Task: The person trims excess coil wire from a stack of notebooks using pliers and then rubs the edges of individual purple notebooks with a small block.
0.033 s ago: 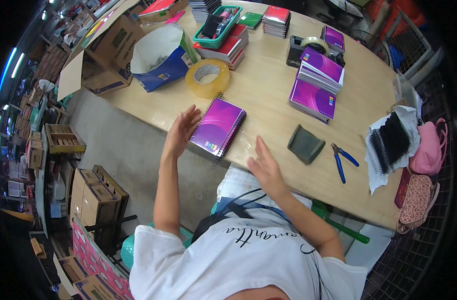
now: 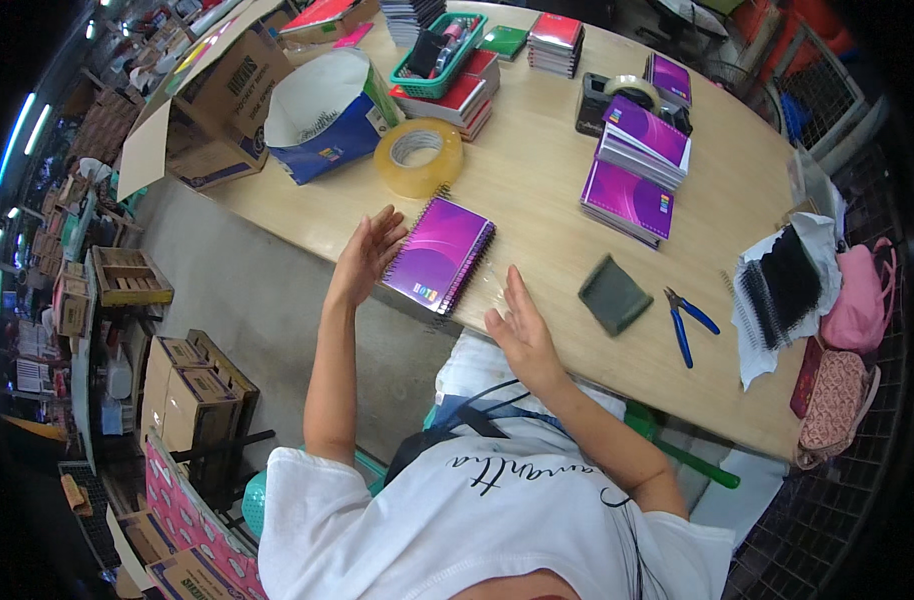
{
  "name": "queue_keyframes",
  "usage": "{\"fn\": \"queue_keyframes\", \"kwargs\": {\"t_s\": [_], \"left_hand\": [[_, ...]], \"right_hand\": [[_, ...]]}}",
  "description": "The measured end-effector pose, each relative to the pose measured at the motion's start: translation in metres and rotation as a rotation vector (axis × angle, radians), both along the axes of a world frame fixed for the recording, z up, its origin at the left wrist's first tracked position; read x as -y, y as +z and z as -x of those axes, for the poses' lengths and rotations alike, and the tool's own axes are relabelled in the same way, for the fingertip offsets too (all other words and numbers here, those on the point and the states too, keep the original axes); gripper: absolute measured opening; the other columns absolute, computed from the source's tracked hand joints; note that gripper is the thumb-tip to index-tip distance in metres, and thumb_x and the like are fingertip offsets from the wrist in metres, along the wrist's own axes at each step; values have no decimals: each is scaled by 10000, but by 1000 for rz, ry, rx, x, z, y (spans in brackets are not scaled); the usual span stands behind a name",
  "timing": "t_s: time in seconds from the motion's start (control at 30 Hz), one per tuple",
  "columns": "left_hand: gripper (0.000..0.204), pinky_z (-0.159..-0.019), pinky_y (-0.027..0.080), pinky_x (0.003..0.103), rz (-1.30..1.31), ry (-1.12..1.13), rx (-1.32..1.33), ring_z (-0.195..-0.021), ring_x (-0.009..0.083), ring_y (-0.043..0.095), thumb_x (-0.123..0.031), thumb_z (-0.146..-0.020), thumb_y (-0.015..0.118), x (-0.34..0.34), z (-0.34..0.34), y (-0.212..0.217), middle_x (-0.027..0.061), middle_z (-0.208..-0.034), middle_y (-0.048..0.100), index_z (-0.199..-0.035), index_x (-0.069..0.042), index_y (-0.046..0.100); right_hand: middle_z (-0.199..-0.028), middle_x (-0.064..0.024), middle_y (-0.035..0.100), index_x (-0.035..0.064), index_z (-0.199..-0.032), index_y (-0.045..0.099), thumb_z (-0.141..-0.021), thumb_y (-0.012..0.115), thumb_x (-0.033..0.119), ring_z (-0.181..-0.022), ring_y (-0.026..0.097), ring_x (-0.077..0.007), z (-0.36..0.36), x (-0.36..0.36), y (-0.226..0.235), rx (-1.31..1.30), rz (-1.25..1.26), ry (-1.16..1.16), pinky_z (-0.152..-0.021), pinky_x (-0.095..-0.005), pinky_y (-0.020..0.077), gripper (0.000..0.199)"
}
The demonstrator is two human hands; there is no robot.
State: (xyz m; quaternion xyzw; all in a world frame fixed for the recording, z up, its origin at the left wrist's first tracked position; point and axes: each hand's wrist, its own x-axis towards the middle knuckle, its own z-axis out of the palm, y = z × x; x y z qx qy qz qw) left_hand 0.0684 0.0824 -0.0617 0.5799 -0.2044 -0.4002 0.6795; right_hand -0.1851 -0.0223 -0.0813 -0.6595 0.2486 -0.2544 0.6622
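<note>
two open hands either side of a purple notebook

nearest the camera, the person's white shirt fills the lower edge, both bare forearms reaching up to a wooden table (image 2: 537, 190). the right hand (image 2: 518, 327) rests at the table's near edge, fingers spread flat and holding nothing, with a bit of clear film under the fingertips. just to its left lies a purple spiral notebook (image 2: 443, 253), tilted, its wire spine toward the right hand. the left hand (image 2: 365, 256) is raised at the notebook's left edge, palm open, fingers loosely spread; whether it touches the cover i cannot tell.

right of the right hand sits a dark grey cloth pad (image 2: 613, 294), then blue-handled pliers (image 2: 686, 322), then a bundle of black spiral wires on white paper (image 2: 777, 290), and a pink bag (image 2: 862, 290) at the table's far right.

further back, a big roll of tan tape (image 2: 418, 156) stands just beyond the notebook. to its right are two stacks of purple notebooks (image 2: 637, 165) with a black tape dispenser (image 2: 607, 100) behind them. left of the roll is a blue and white bag (image 2: 325, 115) and an open cardboard box (image 2: 207, 100). at the far edge sits a green basket (image 2: 439, 45) on red notebooks.
</note>
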Motion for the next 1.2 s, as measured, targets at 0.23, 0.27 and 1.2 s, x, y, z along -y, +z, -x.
{"fn": "queue_keyframes", "kwargs": {"t_s": [0.23,0.27,1.2], "left_hand": [[753,-1039,436,355,2,-93,-212,-1244,276,517,-533,-993,370,29,-58,-12,173,-1397,464,-1487,9,199],[718,-1011,453,353,13,-79,-228,-1219,268,533,-501,-988,411,29,-60,-15,169,-1384,478,-1475,-2,237],[624,-1113,293,315,-51,-328,179,-1355,228,382,-386,-1007,455,6,-6,5,148,-1498,377,-1475,4,319]], "right_hand": [[-1566,-243,119,-103,-1480,-22,-985,552,275,-1459,147,-275,-53,-7,31,249,-416,71,-1177,-372,131,846],[-1567,-238,122,-101,-1481,-23,-985,552,269,-1458,145,-273,-55,-7,27,249,-405,81,-1176,-372,134,845],[-1544,-314,111,-168,-1446,68,-982,518,371,-1460,105,-340,-81,-16,-3,185,-251,17,-1179,-371,120,842]]}}
